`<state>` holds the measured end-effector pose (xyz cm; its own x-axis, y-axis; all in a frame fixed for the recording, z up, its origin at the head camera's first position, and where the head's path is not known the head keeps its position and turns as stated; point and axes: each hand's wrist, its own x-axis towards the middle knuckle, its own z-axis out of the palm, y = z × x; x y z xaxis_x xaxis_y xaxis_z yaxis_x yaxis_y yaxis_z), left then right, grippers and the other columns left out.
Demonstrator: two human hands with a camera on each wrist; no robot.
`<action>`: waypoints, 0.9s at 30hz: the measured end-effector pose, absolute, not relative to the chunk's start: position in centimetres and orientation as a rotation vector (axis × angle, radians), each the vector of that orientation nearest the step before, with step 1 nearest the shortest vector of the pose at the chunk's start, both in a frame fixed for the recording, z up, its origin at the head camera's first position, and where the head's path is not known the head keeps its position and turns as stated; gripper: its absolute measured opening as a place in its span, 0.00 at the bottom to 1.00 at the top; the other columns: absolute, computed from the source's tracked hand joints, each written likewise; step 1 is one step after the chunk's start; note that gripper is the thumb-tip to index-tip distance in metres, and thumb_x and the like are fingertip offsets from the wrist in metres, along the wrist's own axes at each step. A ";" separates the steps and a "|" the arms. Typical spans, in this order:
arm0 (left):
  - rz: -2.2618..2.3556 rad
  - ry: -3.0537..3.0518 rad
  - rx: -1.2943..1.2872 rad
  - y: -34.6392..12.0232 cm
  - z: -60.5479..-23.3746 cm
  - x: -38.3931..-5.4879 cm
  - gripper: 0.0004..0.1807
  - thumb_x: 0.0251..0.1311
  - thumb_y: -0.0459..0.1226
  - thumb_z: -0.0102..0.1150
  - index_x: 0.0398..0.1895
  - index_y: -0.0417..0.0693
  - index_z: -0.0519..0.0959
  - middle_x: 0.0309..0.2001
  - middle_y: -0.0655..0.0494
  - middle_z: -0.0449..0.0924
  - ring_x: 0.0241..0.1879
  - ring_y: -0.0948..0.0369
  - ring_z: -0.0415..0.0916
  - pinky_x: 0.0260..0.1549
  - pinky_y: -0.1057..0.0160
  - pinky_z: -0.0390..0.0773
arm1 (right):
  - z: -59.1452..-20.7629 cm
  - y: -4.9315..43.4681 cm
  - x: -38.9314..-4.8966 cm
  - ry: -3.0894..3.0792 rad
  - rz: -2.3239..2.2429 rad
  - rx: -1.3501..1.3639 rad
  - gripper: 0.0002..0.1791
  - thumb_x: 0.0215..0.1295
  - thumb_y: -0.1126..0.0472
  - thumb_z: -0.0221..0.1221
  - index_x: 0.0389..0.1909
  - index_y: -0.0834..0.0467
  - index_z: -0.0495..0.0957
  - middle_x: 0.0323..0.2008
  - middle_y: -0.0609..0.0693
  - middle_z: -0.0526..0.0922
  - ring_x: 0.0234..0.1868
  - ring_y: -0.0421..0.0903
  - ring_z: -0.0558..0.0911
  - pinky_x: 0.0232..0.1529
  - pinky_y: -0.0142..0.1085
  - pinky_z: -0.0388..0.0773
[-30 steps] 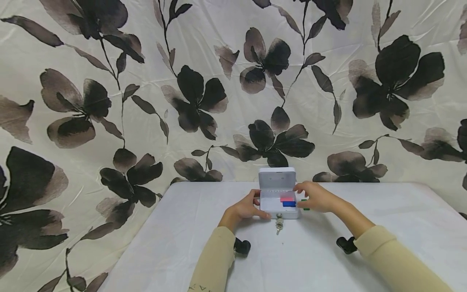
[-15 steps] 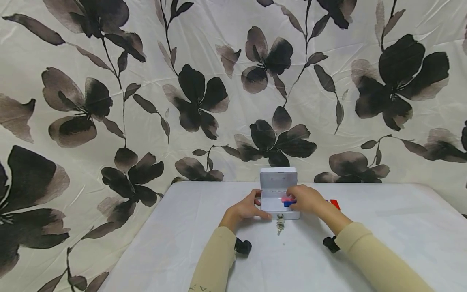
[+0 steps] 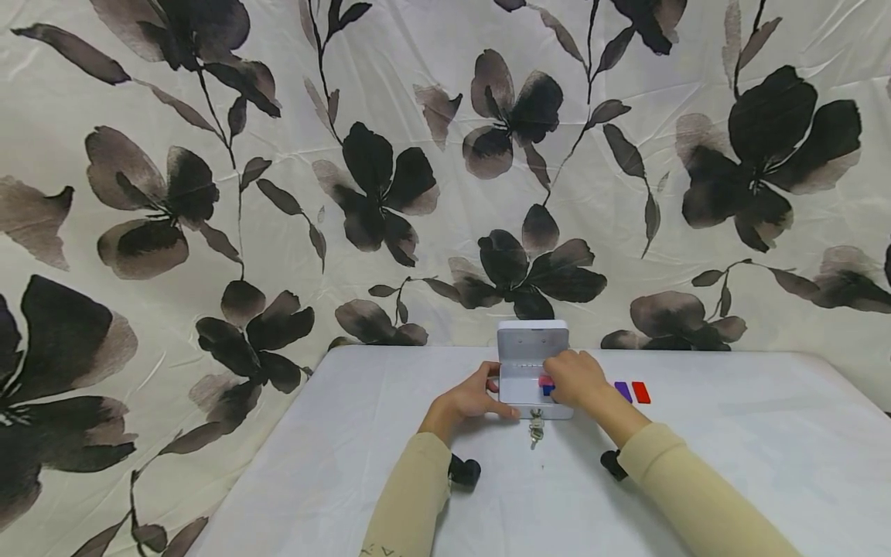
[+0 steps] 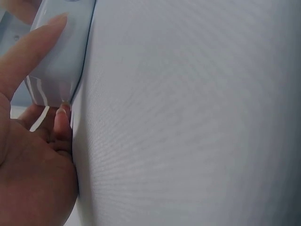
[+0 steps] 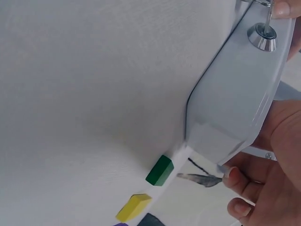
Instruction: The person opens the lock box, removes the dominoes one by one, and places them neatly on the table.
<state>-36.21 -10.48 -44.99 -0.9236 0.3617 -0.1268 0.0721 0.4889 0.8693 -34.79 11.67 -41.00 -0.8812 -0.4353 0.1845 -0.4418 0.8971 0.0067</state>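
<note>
A small white cash box (image 3: 559, 412) stands with its lid (image 3: 533, 340) raised, keys (image 3: 536, 429) hanging from the front lock (image 5: 263, 36). My left hand (image 3: 466, 397) grips its left end, thumb along the front wall and the other fingers at the side. Reaching over the right wall, my right hand (image 3: 579, 379) has its foremost fingers inside the box, at a blue block (image 3: 547, 391) with a pink block (image 3: 545, 381) just behind. Those fingertips are hidden, so I cannot tell whether they pinch the blue block. Two other fingers curl outside the wall in the right wrist view.
Right of the box, a green block (image 5: 160, 170) and a yellow block (image 5: 133, 207) lie in a row with a purple block (image 3: 623, 391) and a red block (image 3: 641, 392). A floral cloth (image 3: 418, 193) hangs behind the white table (image 3: 313, 464).
My right hand has left the green block beside the box and moved left into the box, over the blue block. The purple and red blocks have come into sight. My left hand stays put.
</note>
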 end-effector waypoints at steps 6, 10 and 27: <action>1.425 2.437 0.358 -10.4 -44.8 -36.2 0.51 0.48 0.35 0.81 0.74 0.46 0.59 0.51 0.49 0.70 0.52 0.53 0.67 0.55 0.53 0.65 | -41.1 11.7 -35.2 -2.922 0.048 0.660 0.13 0.56 0.59 0.75 0.37 0.61 0.83 0.30 0.53 0.82 0.33 0.50 0.76 0.45 0.51 0.76; 1.419 2.440 0.347 -10.4 -44.8 -36.3 0.51 0.48 0.36 0.81 0.74 0.47 0.59 0.51 0.49 0.70 0.51 0.53 0.67 0.55 0.53 0.65 | -41.2 11.8 -35.6 -2.983 0.137 0.645 0.14 0.59 0.56 0.74 0.34 0.60 0.82 0.28 0.51 0.80 0.31 0.49 0.75 0.43 0.49 0.75; 1.403 2.462 0.409 -10.5 -44.7 -36.2 0.50 0.48 0.35 0.81 0.73 0.45 0.60 0.49 0.49 0.71 0.50 0.55 0.67 0.53 0.55 0.66 | -42.6 11.9 -36.3 -2.949 0.363 0.581 0.13 0.59 0.55 0.74 0.27 0.56 0.80 0.21 0.45 0.77 0.27 0.46 0.72 0.39 0.44 0.67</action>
